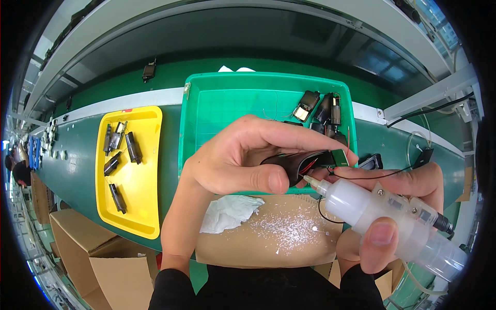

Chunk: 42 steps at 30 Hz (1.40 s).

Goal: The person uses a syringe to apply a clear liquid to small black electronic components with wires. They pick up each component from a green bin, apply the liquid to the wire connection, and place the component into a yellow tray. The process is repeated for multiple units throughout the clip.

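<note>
My left hand [230, 155] is closed round a small black plastic housing [287, 164], held up over the near edge of the green tray. Red wires [308, 166] show in its open end, and a small green circuit board [339, 158] sticks out beside it. My right hand [408, 188] grips a translucent dispensing syringe [356, 204], thumb along its near side. The syringe's narrow tip [310, 180] points up-left, at the housing's open end. Whether the tip touches the housing or goes inside, I cannot tell.
The green tray [227, 80] holds several black housings [308, 103]. On the left, a yellow tray [152, 170] holds more. Crumpled tissue [230, 212] and white crumbs lie on a cardboard sheet [227, 250] near me. Cardboard boxes [124, 268] stand lower left. A thin tube [409, 139] hangs at right.
</note>
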### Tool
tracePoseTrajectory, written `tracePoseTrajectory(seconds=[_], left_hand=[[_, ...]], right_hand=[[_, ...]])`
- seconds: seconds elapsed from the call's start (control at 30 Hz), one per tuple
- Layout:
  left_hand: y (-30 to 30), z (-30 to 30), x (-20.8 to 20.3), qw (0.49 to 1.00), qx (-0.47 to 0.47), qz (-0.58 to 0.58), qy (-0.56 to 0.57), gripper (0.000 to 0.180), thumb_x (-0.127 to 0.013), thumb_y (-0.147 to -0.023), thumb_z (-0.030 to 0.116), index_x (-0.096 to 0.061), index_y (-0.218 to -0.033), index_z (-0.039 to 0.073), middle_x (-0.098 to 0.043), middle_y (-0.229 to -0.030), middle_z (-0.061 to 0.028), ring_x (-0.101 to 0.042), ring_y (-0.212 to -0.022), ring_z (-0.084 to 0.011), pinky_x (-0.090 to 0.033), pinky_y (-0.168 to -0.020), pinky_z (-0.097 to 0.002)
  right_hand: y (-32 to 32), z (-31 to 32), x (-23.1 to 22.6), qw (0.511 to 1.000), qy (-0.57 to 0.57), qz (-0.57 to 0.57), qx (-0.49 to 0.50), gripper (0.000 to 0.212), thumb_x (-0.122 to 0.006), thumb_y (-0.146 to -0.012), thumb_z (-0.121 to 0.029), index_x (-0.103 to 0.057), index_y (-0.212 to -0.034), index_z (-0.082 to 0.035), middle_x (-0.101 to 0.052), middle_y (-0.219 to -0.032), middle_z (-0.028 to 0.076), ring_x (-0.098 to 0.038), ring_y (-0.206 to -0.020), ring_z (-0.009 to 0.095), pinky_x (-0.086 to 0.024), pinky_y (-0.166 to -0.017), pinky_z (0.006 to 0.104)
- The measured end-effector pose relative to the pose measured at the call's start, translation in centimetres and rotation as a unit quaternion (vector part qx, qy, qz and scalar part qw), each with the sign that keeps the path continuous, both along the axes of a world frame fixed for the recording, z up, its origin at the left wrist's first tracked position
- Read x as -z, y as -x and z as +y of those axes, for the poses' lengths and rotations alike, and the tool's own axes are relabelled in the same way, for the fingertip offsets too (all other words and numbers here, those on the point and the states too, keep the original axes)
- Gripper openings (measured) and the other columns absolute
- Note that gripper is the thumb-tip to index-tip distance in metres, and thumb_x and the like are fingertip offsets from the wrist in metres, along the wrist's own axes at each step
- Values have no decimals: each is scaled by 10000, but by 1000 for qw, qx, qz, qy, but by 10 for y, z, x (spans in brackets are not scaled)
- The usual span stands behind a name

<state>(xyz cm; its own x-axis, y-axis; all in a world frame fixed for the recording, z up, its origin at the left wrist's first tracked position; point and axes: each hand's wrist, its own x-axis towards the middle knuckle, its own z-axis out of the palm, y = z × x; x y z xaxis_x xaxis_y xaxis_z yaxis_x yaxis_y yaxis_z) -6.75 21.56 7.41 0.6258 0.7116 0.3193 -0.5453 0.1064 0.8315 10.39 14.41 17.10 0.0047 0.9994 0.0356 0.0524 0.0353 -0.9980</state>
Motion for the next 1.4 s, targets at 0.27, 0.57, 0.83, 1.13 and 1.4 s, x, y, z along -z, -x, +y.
tracePoseTrajectory(seconds=[0.27, 0.57, 0.83, 1.13, 1.4], left_hand=[[2, 0, -2, 1000, 0, 12, 7, 806, -686, -722, 486, -486, -1107, -192, -551, -1086, -308, -563, -1030, -336, -419, -912, -405], [2, 0, -2, 1000, -4, 11, -7, 817, -685, -717, 497, -490, -1094, -201, -554, -1074, -309, -563, -1025, -332, -437, -891, -388], [2, 0, -1, 1000, 6, -7, 2, 803, -691, -721, 472, -484, -1095, -207, -538, -1090, -327, -577, -1000, -329, -476, -833, -356], [2, 2, -1, 1000, 16, -11, -11, 811, -692, -713, 487, -494, -1083, -207, -542, -1082, -328, -594, -963, -313, -500, -772, -324], [3, 3, 0, 1000, 16, -12, -13, 806, -689, -714, 490, -500, -1078, -204, -542, -1083, -325, -596, -955, -312, -501, -771, -328]], right_hand=[[-3, 0, 9, 998, -64, -4, -25, 487, -633, -715, -206, -317, -971, 61, -573, -935, 283, -607, -871, 315, -503, -812, 359], [1, 3, 18, 995, -103, 7, -5, 498, -642, -716, -237, -315, -950, 57, -573, -898, 286, -613, -828, 310, -517, -779, 364], [4, 2, 20, 994, -112, 8, 12, 510, -650, -717, -264, -313, -932, 53, -573, -865, 289, -618, -790, 306, -530, -750, 368], [7, 0, 21, 993, -116, 9, 32, 526, -659, -718, -295, -311, -911, 49, -572, -827, 292, -623, -748, 301, -544, -718, 373], [9, 0, 22, 991, -121, 12, 57, 541, -667, -719, -322, -310, -893, 45, -572, -794, 295, -628, -710, 297, -557, -689, 378]])
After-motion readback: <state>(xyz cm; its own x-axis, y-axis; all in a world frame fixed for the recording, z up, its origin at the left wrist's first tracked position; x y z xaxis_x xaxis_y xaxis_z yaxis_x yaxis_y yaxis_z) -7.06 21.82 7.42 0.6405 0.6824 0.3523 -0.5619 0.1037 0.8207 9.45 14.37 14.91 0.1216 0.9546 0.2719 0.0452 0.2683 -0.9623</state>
